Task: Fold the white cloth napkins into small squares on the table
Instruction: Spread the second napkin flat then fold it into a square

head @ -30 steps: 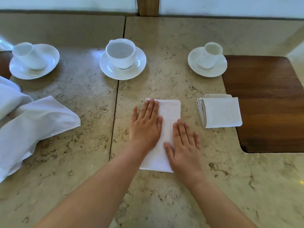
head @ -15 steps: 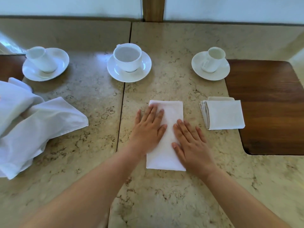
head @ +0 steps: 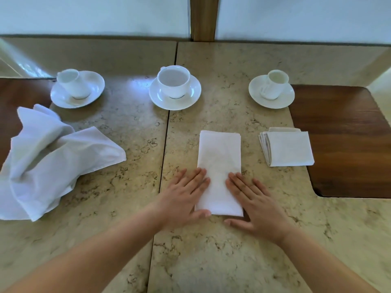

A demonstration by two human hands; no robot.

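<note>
One napkin [head: 220, 172] is seen folded into a long narrow rectangle on the stone bench [head: 211, 261], and its near end is framed by both hands. The left hand [head: 186, 199] is laid flat with straight fingers along the strip's left edge, its thumb at the near corner; the right hand [head: 256, 206] is laid flat at the right edge, its thumb just below the near edge. Neither grip is closed on the cloth: both are spread wide and nothing is held. Beyond the right grip, a finished stack of small squares [head: 288, 150] is set at the edge of a dark wooden inlay [head: 342, 140]. Well out to the left of the left grip, a loose heap of unfolded white napkins [head: 48, 159] is left waiting. The task is judged partly done: the strip apparently needs a last fold to become a square, and the heap remains.
</note>
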